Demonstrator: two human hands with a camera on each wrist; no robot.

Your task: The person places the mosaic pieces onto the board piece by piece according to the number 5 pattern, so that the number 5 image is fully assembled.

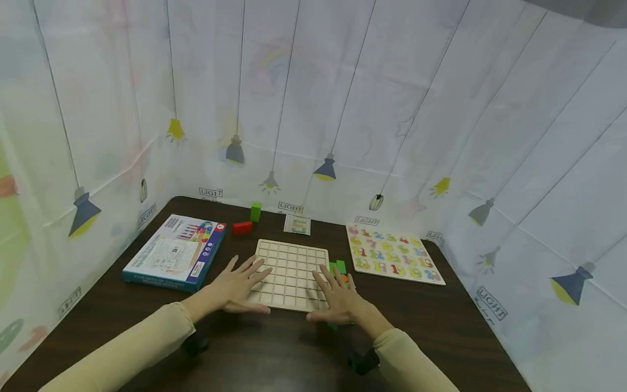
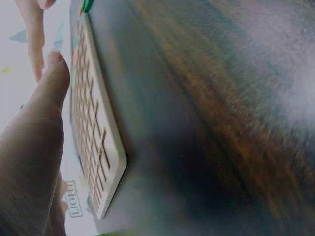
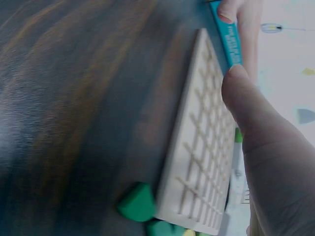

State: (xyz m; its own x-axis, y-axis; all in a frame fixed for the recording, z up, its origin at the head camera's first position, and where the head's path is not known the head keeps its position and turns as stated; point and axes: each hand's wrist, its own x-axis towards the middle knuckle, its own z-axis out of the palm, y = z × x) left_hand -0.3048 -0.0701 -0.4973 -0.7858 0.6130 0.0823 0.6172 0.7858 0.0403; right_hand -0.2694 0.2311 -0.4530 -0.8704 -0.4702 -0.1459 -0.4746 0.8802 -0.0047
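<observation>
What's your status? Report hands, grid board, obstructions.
Left hand and right hand flat, fingers spread on grid board. Board empty. Green blocks against its right edge.

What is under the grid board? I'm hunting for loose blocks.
Green blocks poke out from beneath the grid board at its right edge, near the right hand. How many more lie under it is hidden by the board.

grid board (image 1: pixel 292 269): pale matt wood | table (image 1: pixel 441 326): dark glossy wood
</observation>
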